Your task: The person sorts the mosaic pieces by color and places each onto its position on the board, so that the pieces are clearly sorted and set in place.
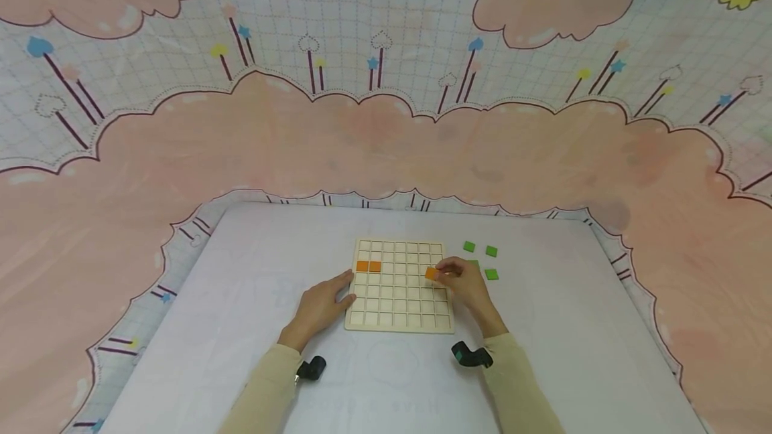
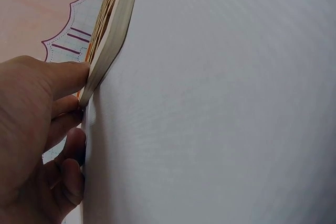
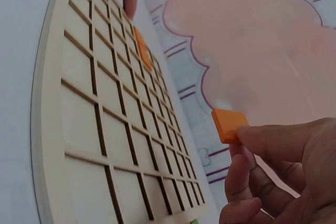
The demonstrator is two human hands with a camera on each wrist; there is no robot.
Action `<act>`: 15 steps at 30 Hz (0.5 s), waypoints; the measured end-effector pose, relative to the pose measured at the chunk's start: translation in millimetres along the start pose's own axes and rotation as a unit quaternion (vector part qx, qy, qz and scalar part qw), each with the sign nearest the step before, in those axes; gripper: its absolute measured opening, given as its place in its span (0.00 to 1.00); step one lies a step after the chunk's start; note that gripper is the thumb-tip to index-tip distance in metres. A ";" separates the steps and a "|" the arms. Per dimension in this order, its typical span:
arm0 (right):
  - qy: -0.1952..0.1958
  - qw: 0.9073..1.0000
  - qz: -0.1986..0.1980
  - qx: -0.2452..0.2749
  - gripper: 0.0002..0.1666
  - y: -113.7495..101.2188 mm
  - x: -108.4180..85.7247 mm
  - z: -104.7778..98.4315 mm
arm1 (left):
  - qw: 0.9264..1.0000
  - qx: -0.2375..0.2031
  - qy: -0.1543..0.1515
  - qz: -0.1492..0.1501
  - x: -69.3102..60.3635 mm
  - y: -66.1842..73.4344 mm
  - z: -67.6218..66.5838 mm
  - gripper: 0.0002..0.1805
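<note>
A square wooden board (image 1: 401,325) with a grid of recessed cells lies on the table. Two orange tiles (image 1: 368,266) sit side by side in cells near its left edge. My left hand (image 1: 319,301) rests against the board's left side, its thumb and fingers touching the rim (image 2: 107,45). Between thumb and fingertips, my right hand (image 1: 469,286) pinches a third orange square tile (image 3: 227,126), raised above the right part of the board. The right wrist view shows that tile apart from the grid.
Several green square tiles (image 1: 491,274) lie on the white tabletop (image 1: 543,300) right of the board, one partly hidden behind my right hand. A patterned cloth with clouds (image 1: 386,153) hangs behind the table. A black wrist camera (image 1: 472,355) sits at each wrist.
</note>
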State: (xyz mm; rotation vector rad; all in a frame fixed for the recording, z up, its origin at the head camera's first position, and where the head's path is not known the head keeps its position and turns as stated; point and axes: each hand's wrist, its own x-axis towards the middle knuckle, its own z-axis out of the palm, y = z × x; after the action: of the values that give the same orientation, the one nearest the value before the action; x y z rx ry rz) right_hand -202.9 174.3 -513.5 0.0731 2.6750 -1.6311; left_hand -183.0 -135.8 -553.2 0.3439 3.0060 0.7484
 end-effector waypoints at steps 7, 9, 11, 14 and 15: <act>-0.016 0.999 -0.012 0.031 0.09 -7.3 3.5 13.5 | 1.000 -0.003 0.004 0.002 -0.2 -0.9 -0.1 0.31; -0.016 0.999 -0.016 0.031 0.09 -8.8 4.7 17.6 | 1.000 -0.004 0.003 0.002 0.1 -1.2 0.4 0.31; -0.015 0.999 -0.024 0.026 0.08 -10.0 6.3 22.1 | 1.000 -0.004 0.002 0.001 0.2 -1.3 0.6 0.31; -0.017 0.999 -0.026 0.020 0.08 -12.2 8.2 28.7 | 1.000 -0.004 0.002 0.002 0.6 -1.2 0.8 0.31; -0.018 0.999 -0.028 0.015 0.07 -13.0 8.8 31.1 | 1.000 -0.005 0.003 0.003 0.7 -1.1 0.7 0.31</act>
State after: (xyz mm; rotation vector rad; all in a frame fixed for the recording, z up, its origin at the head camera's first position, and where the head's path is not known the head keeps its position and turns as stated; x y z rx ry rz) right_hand -212.8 141.0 -516.4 -0.0310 2.6488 -1.6724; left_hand -183.9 -136.3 -554.3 0.3498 3.0070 0.7653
